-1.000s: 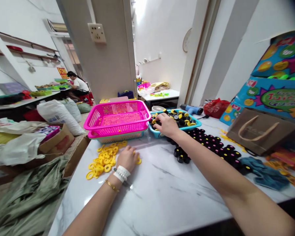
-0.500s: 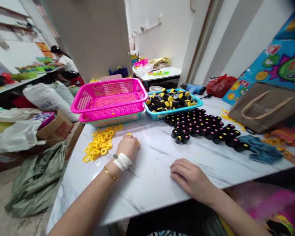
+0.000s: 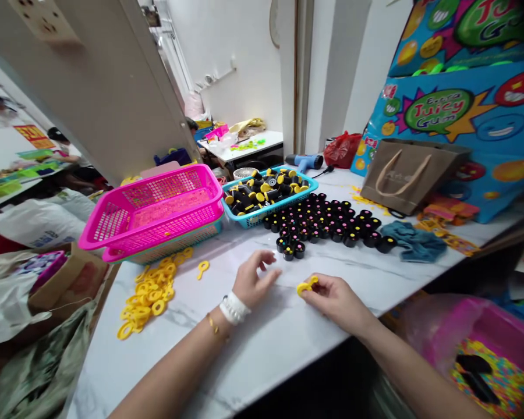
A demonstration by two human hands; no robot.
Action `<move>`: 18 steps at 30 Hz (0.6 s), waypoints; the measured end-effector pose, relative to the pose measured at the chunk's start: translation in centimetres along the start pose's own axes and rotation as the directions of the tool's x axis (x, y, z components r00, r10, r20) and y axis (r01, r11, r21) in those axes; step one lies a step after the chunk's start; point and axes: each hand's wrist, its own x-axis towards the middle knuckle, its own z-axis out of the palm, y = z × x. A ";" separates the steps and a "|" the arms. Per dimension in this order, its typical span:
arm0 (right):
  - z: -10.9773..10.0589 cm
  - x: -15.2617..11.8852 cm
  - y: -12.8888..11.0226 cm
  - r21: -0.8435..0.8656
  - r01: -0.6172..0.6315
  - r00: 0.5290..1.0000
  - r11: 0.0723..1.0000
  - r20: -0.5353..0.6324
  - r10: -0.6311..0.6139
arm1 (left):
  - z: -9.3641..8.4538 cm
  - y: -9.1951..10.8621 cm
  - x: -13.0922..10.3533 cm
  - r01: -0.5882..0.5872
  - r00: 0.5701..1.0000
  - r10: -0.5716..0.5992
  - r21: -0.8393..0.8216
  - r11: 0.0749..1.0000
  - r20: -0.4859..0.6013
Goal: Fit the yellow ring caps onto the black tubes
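My right hand (image 3: 332, 295) pinches a small yellow plastic ring piece (image 3: 304, 288) just above the white table. Over the middle of the table my left hand (image 3: 254, 278) holds nothing, its fingers apart and curved. One yellow ring with a short stem (image 3: 203, 267) lies alone to its left. Farther left is a heap of the same yellow rings (image 3: 151, 294). Beyond my hands, many black cylindrical pieces (image 3: 327, 218) stand close together, with pink or yellow dots on their tops.
A pink basket (image 3: 157, 233) stands at the back left, beside a blue basket (image 3: 262, 218) of black pieces with yellow ends. At the right are a blue cloth (image 3: 413, 241), a brown paper bag (image 3: 408, 180) and gum boxes (image 3: 454, 110). A pink tub (image 3: 502, 331) sits below the table edge.
My left hand has moved right from near the yellow rings and opened. My right hand, resting on the table before, now holds a yellow ring piece. The view has turned right.
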 end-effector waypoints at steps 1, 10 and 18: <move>-0.3 0.0 0.2 -0.016 0.011 0.999 1.000 -0.038 -0.012 | 0.2 -0.8 1.1 0.063 0.997 -0.062 0.027 0.998 -0.043; -1.0 0.0 0.5 0.193 -0.144 0.985 0.971 -0.069 0.160 | 5.4 -1.5 4.4 0.316 0.945 -0.257 0.359 0.878 -0.202; -0.9 0.1 0.6 0.071 -0.070 0.997 0.995 -0.023 0.072 | 4.3 -0.9 2.6 0.156 0.988 -0.145 0.479 0.864 -0.059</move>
